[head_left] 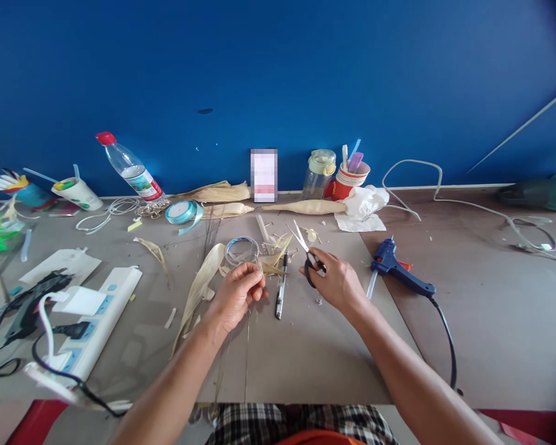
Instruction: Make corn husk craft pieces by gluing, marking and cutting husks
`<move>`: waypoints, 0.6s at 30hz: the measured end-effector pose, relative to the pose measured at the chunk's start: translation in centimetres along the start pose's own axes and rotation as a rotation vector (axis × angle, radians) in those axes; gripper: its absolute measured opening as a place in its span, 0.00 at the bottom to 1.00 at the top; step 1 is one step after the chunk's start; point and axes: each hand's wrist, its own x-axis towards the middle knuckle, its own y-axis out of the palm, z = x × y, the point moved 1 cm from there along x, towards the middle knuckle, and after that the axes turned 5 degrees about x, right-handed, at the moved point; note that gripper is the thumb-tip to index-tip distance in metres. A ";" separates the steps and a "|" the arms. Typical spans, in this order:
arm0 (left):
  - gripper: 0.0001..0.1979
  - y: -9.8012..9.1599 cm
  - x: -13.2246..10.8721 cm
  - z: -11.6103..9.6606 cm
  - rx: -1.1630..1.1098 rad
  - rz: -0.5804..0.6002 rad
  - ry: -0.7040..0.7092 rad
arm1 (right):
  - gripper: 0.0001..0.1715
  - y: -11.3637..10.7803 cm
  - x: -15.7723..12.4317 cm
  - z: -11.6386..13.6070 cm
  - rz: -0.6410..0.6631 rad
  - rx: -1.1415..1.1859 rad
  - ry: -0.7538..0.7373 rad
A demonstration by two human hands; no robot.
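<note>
My right hand is closed around the black handles of a pair of scissors. The blades point up and away from me, slightly parted. To its left, my left hand pinches a small thin pale strip between thumb and fingers; its exact kind is too small to tell. Between the hands a black-and-clear pen lies on the table. Just beyond my left hand are a coil of thin wire and dry corn husk scraps. A long husk piece lies left of that hand.
A blue glue gun rests at right, its cord running toward me. At left is a white power strip with plugs. A tilted bottle, a ribbon roll, a jar and red-white paper cups line the blue wall.
</note>
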 end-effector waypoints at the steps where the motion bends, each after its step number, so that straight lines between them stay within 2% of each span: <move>1: 0.11 0.0 0.0 0.0 -0.003 0.002 0.003 | 0.19 -0.1 0.2 -0.4 0.010 -0.068 0.005; 7: 0.10 -0.2 0.2 0.1 -0.017 -0.014 0.005 | 0.22 -0.3 0.6 -1.5 0.155 -0.246 0.078; 15: 0.11 -0.2 0.4 0.2 -0.018 -0.017 0.013 | 0.45 -0.8 0.5 -1.7 0.183 -0.188 0.121; 16: 0.11 -0.2 0.4 0.2 -0.016 -0.021 0.012 | 0.45 -0.8 0.6 -1.7 0.164 -0.186 0.120; 18: 0.12 -0.2 0.4 0.2 -0.012 -0.023 0.013 | 0.38 -0.7 0.8 -1.7 0.107 -0.198 0.118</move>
